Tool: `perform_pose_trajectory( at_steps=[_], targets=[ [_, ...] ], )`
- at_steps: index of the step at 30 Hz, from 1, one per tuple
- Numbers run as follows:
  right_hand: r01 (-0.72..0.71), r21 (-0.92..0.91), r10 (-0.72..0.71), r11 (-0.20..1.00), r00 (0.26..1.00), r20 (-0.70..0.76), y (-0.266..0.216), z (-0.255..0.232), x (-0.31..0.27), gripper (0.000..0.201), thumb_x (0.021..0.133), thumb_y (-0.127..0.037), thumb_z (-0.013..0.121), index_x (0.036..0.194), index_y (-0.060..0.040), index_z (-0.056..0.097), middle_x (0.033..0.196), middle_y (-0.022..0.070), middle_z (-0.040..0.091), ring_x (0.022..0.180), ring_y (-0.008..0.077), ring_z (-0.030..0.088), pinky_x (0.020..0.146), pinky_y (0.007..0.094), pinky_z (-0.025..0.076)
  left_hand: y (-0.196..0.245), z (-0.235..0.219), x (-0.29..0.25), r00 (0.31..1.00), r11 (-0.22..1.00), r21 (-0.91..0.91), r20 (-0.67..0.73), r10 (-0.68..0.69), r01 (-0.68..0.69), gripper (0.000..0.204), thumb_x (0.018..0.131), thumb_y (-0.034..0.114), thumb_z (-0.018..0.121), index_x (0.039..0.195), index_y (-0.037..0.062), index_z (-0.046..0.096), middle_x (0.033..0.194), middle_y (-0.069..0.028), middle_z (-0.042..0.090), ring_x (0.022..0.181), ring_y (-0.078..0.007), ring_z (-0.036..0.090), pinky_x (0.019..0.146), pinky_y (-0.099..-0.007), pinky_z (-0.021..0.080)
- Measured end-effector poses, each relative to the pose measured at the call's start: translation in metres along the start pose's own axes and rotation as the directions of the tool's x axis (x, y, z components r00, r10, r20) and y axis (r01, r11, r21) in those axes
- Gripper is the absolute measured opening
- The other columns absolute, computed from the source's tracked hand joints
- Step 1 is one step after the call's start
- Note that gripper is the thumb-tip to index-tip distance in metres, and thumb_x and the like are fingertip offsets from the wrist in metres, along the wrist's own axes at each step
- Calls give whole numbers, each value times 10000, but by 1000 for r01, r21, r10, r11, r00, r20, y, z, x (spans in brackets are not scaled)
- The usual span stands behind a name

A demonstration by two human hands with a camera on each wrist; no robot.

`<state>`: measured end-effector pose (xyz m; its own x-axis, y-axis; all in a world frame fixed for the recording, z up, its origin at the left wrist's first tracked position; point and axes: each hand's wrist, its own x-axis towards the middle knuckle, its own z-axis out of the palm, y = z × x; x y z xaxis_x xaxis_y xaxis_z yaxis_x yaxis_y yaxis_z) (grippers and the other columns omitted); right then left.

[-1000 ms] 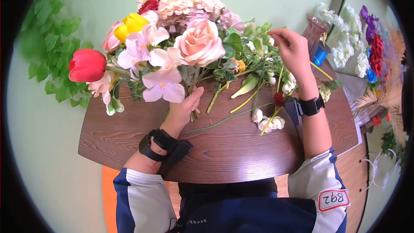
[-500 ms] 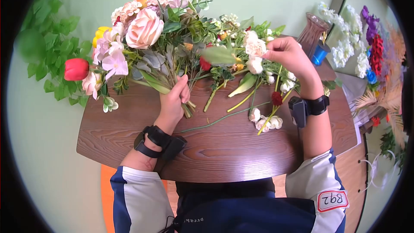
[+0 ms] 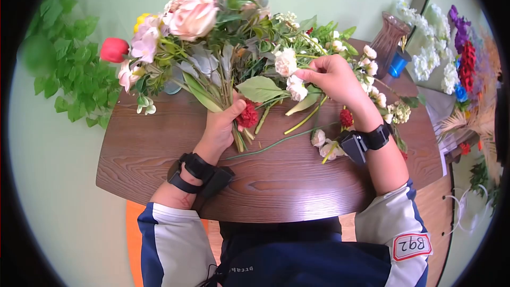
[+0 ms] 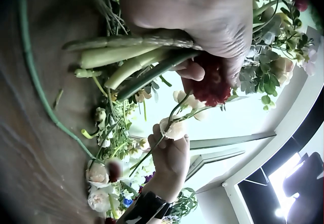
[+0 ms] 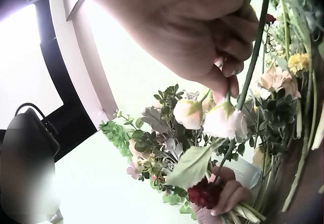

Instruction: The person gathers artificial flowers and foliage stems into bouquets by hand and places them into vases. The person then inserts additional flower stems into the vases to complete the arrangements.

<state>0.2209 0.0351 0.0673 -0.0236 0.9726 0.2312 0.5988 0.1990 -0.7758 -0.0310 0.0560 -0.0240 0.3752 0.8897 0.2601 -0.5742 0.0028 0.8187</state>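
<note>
My left hand (image 3: 220,125) grips the gathered stems of a large bouquet (image 3: 194,16), its pink rose, lilac blooms and red tulip leaning up and left. Cut stem ends (image 4: 124,64) stick out below the fist in the left wrist view. A dark red flower (image 3: 247,114) lies against the left thumb. Between thumb and fingers, my right hand (image 3: 340,77) pinches a stem of white roses (image 3: 286,62) just beside the blooms. A broad green leaf (image 3: 260,90) hangs below these roses, in front of the bouquet's stems.
Loose stems and white blooms (image 3: 329,149) lie across the right side of the wooden table (image 3: 159,154). A purple-tinted glass vase (image 3: 388,37) and a blue container (image 3: 398,64) stand at the back right. Ivy (image 3: 77,69) hangs on the left; more flowers (image 3: 467,69) are at far right.
My left hand has tilted the bouquet so its stems face me. The right hand has taken hold of the white roses and brought them left; the red flower now rests at the left thumb.
</note>
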Motion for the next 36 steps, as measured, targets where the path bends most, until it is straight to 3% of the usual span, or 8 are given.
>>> perform_pose_trajectory(
  at_steps=[2, 6, 8, 11, 14, 25, 30, 36],
  targets=[
    [11, -26, -12, 1000, 999, -32, 5, 2, 1, 326, 777, -257, 710, 599, -23, 568, 513, -61, 428, 490, 32, 327, 433, 233, 270, 5, 11, 0, 1000, 990, 141, 14, 8, -10, 397, 819, 202, 651, 1121, -9, 506, 914, -126, 627, 620, -98, 564, 402, -187, 388],
    [-8, -26, 7, 1000, 999, -48, -1, 4, 0, 410, 759, -253, 717, 510, -30, 480, 467, -27, 394, 466, 63, 324, 430, 264, 298, 7, 11, -1, 999, 977, 212, 16, -32, 28, 298, 819, 162, 638, 1045, -6, 539, 815, -93, 618, 623, -103, 566, 441, -197, 411],
    [12, 2, -12, 1000, 1000, -7, -2, 2, 0, 413, 763, -255, 712, 506, -38, 473, 468, -35, 386, 467, 61, 318, 429, 263, 291, 4, 9, -1, 994, 981, 182, -91, -54, 70, 157, 774, 41, 659, 901, 27, 568, 809, -57, 608, 631, -98, 556, 443, -189, 411],
    [25, 59, -27, 998, 999, 37, 2, -2, 2, 420, 771, -256, 704, 500, -50, 458, 470, -51, 366, 469, 54, 303, 428, 259, 272, 8, 19, -2, 994, 984, 176, -107, 34, -15, 156, 767, 39, 663, 898, 26, 578, 765, -39, 597, 668, -106, 560, 542, -213, 434],
    [34, 77, -37, 996, 998, 41, 11, -12, 8, 421, 777, -254, 697, 498, -59, 448, 473, -63, 349, 471, 47, 287, 426, 255, 248, 12, 14, -1, 994, 991, 129, -111, -17, 32, 149, 769, 40, 656, 898, 23, 584, 747, -22, 584, 675, -99, 555, 611, -231, 437],
    [57, -13, -56, 998, 997, 60, 23, -38, 14, 387, 778, -221, 703, 525, -44, 470, 491, -66, 337, 479, 47, 269, 426, 252, 237, 11, 10, 2, 993, 996, 80, -118, -21, 30, 109, 792, 52, 619, 884, 20, 569, 710, -31, 562, 609, -98, 520, 534, -226, 407],
    [99, 3, -99, 995, 988, 116, 27, -41, 14, 295, 757, -198, 717, 592, -11, 559, 505, -44, 426, 496, 51, 352, 441, 248, 289, 10, 9, 2, 992, 997, 79, -126, -11, 21, 118, 797, 52, 610, 896, 16, 556, 700, -29, 546, 611, -101, 517, 530, -227, 404],
    [129, -93, -120, 987, 988, 97, 25, -40, 13, 297, 768, -115, 697, 576, -16, 493, 533, -59, 398, 523, 39, 326, 451, 237, 273, 11, 16, 0, 996, 999, 45, -87, -7, 11, 130, 792, 35, 601, 902, 19, 534, 711, -31, 539, 636, -110, 525, 536, -233, 414]
  ],
)
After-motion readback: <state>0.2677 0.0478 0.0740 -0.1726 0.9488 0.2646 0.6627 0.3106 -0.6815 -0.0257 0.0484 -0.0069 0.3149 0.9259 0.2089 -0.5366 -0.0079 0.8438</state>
